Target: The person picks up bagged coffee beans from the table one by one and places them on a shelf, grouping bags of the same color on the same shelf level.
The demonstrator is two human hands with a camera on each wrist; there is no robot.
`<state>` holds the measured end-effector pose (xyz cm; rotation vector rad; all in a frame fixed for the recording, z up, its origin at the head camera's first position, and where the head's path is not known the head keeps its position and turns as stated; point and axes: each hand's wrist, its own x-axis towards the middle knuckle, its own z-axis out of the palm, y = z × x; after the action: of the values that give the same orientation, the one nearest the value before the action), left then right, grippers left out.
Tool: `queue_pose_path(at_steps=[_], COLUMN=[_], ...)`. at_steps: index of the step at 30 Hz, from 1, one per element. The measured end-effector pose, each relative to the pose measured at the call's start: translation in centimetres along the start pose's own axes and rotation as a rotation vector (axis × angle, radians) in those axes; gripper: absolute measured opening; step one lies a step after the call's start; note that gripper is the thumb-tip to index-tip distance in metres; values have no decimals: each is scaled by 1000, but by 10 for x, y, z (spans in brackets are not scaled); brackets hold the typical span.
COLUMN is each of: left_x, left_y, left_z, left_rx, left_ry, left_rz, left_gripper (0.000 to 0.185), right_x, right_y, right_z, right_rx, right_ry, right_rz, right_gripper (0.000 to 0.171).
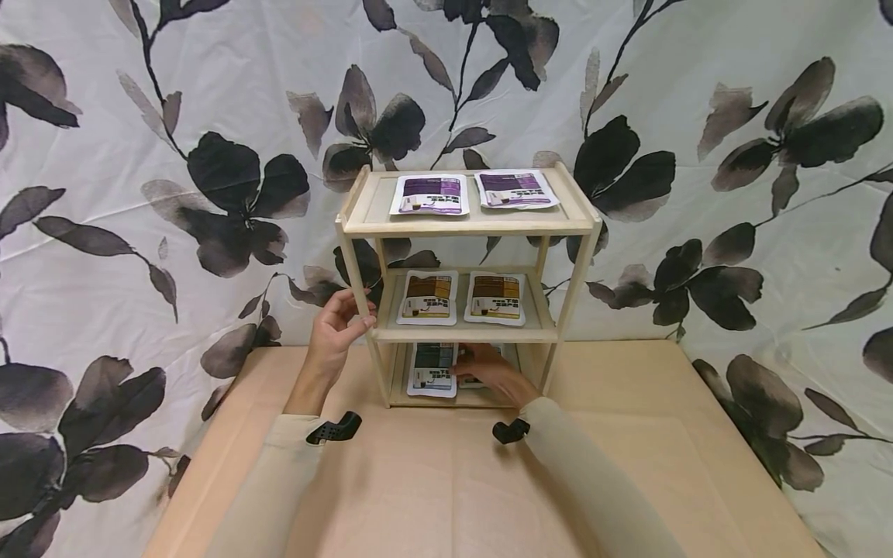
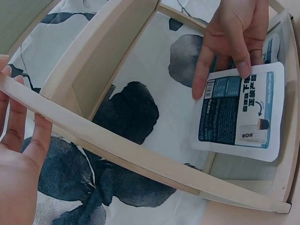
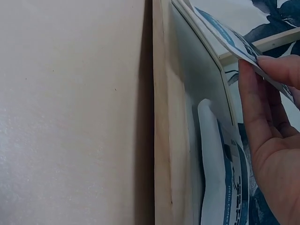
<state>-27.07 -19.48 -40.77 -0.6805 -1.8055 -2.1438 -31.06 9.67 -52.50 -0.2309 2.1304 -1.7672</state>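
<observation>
A three-tier wooden shelf rack [image 1: 467, 230] stands against the patterned backdrop. My left hand [image 1: 330, 339] holds its left front post [image 2: 117, 143], thumb in front and fingers behind. At the bottom tier my right hand [image 1: 494, 375] pinches a white-edged packet with a blue label [image 2: 236, 112] between thumb and fingers. That packet is tilted and lifted off the bottom board, as the right wrist view shows. A second blue-labelled packet [image 3: 218, 164] lies on the bottom tier, partly hidden behind my right hand in the head view.
Two brown-labelled packets [image 1: 428, 298] lie side by side on the middle tier, and two purple-labelled packets [image 1: 430, 194] on the top one. The middle board hangs low over my right hand. A tan tabletop [image 1: 446, 473] extends in front of the rack.
</observation>
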Motion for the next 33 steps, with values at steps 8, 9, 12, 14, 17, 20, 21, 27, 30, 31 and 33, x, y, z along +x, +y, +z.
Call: queue_pose_path(at_steps=[8,9,12,14,17,20,21,27,30,31,33], left_x=[-1,-1,-1,0,-1,-1,-1,0,0,1,1], left_y=[0,0,0,-1,0,0,0,1,1,1,1], left_z=[-1,-1,-2,-2,-1,-1,-1,0,0,0,-1], left_rx=[10,8,1,-2,1,0,1,6,6,6,7], left_ry=[3,3,1,-4,-6,-4,-4,-7,-8,-10,-12], left_rz=[2,2,10,16,20,17,17,18,16,16,17], left_gripper=[44,44,41,41,41,43,42,44,44,42,41], right_x=[5,5,6,6,8,9,9,10,8,7,4], right_y=[-2,-2,-3,-3,-3,-2,-2,-3,-6,-8,-12], right_z=[1,2,3,4,5,6,6,6,6,6,7], right_rx=[-14,-21,-68,-93,-108,-113,-117,-161,-216,-228,-256], right_ry=[11,14,32,49,66,74,77,72,70,67,64], right_rz=[73,86,115,122,108,91,92,81,63,56,41], right_gripper=[79,77,72,70,68,67,67,65,63,63,64])
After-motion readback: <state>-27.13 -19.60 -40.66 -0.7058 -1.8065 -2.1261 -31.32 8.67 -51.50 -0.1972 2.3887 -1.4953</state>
